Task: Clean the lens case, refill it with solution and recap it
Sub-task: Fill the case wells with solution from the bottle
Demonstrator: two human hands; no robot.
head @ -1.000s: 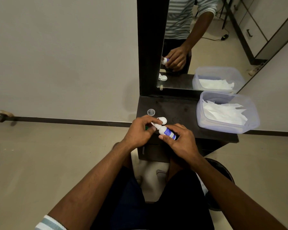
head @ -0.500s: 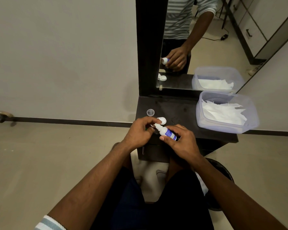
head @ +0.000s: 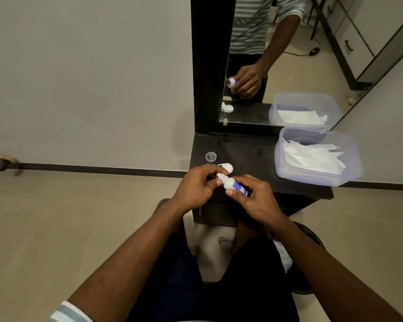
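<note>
From the head view, little has shifted over the last second: the right hand (head: 254, 198) keeps its grip curled round the solution bottle (head: 235, 185), which lies tilted with its nozzle pointing up-left, and the left hand (head: 196, 187) stays at that nozzle with finger and thumb pinching the white tip. The one small change is that the bottle now sits a touch lower and nearer the front edge of the counter (head: 254, 145), and the left fingers (head: 216, 182) have turned slightly around the tip. I judge this to be the cap being twisted off or on; whether it has come free cannot be told, since the fingers cover it. The lens case (head: 226, 167) lies open and white on the counter just behind the left hand, near the front-left corner, partly hidden by the knuckles. A small clear cap (head: 211, 156) stands apart, closer to the left edge. A plastic tub (head: 349, 163) of white tissues (head: 312, 156) sits at the right end. The refill appears not yet begun, and the case remains uncapped.
</note>
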